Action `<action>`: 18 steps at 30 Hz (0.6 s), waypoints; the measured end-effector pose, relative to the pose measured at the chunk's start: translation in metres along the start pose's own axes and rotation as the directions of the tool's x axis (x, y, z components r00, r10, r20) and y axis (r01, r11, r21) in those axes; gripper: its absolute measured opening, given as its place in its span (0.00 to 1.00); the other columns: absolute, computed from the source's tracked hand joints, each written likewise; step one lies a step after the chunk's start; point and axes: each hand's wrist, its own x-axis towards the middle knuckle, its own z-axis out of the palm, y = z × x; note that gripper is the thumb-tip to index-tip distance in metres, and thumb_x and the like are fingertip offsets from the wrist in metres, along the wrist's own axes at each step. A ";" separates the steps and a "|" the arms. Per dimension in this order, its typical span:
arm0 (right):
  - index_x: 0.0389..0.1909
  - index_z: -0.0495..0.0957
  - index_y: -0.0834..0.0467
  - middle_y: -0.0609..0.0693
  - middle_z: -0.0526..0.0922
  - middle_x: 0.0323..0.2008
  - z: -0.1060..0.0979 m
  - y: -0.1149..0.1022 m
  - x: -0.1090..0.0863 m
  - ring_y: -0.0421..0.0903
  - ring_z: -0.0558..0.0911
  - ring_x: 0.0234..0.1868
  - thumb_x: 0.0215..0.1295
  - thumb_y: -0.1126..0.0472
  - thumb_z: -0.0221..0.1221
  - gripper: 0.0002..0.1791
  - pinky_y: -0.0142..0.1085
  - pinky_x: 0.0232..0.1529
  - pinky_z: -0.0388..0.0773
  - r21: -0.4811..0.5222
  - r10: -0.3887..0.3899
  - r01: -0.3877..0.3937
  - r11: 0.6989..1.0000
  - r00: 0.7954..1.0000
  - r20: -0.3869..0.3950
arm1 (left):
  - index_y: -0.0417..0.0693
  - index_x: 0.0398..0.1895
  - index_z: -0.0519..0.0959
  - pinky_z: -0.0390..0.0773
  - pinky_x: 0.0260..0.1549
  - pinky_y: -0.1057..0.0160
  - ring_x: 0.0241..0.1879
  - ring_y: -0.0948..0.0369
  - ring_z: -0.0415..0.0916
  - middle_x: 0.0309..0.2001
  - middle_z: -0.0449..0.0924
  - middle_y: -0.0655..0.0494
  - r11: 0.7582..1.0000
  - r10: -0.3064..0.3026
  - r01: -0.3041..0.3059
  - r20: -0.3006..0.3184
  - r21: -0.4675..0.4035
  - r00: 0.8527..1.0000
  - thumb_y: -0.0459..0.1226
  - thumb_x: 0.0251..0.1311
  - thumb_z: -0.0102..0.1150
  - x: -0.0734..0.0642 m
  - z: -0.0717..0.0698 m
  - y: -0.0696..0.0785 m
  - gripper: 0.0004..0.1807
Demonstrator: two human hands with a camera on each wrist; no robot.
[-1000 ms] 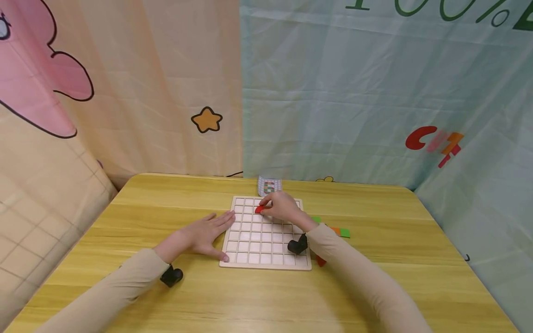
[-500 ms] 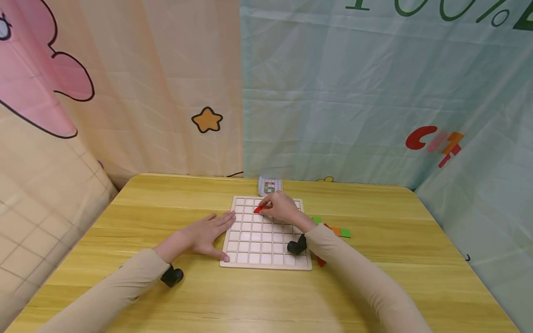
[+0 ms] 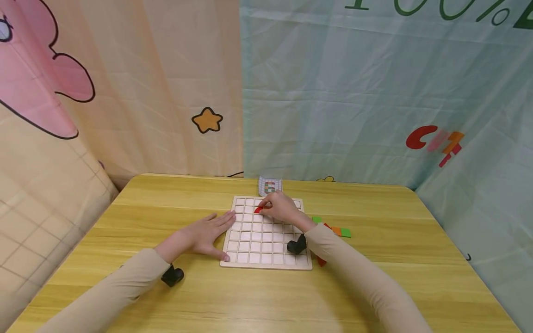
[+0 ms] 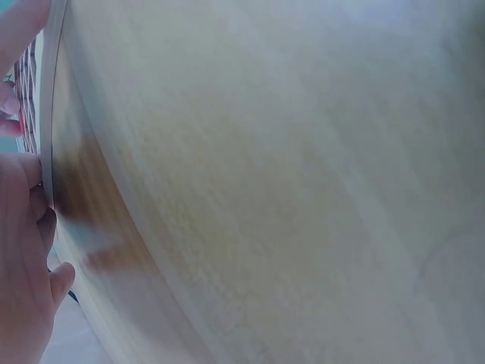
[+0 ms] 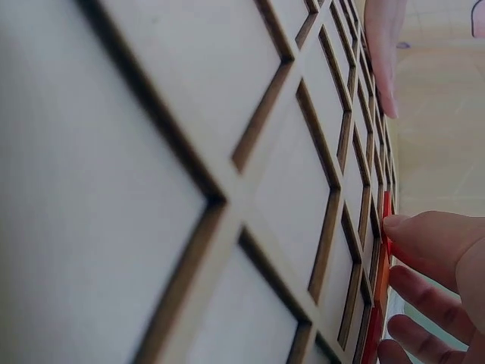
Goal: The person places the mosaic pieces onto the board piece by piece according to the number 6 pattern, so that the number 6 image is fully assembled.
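Note:
A white grid board with a pale wooden frame lies on the table. My left hand rests along its left edge, fingers spread and thumb at the near corner. My right hand reaches over the board's far part and pinches a small red tile between thumb and fingers at a grid cell. From the right wrist, the red tile shows under the thumb, and an orange tile sits in the grid beside it. The right hand hides part of the far rows in the head view.
Loose green tiles, an orange tile and red tiles lie right of the board, partly behind the right forearm. A card with a coloured grid pattern stands behind the board. Printed curtains hang beyond the table.
The red tile has shifted very slightly left and lies a little lower at the cell, still in my right fingers. My left hand has stayed in place.

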 end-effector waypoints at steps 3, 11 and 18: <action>0.41 0.87 0.50 0.45 0.87 0.39 0.000 0.001 -0.001 0.40 0.76 0.34 0.59 0.53 0.66 0.11 0.28 0.29 0.68 0.000 0.006 -0.006 1.000 1.000 0.003 | 0.38 0.76 0.45 0.48 0.72 0.43 0.76 0.50 0.42 0.77 0.39 0.43 1.000 -0.002 0.002 0.003 0.001 1.000 0.70 0.52 0.53 0.000 0.000 0.000 0.61; 0.42 0.87 0.51 0.47 0.87 0.42 -0.006 0.001 -0.010 0.44 0.80 0.41 0.60 0.56 0.66 0.10 0.30 0.30 0.73 0.019 -0.003 0.003 1.000 1.000 -0.008 | 0.38 0.76 0.45 0.49 0.72 0.43 0.76 0.50 0.42 0.77 0.39 0.44 1.000 -0.006 0.006 0.017 0.004 1.000 0.71 0.51 0.52 0.001 -0.001 0.000 0.62; 0.45 0.85 0.52 0.47 0.85 0.47 -0.020 0.001 -0.025 0.47 0.78 0.49 0.60 0.55 0.66 0.13 0.36 0.37 0.77 0.001 -0.009 0.009 1.000 0.999 -0.038 | 0.41 0.76 0.43 0.47 0.73 0.45 0.77 0.52 0.41 0.78 0.38 0.47 1.000 -0.019 0.019 0.021 0.004 1.000 0.72 0.50 0.51 0.002 0.000 0.000 0.62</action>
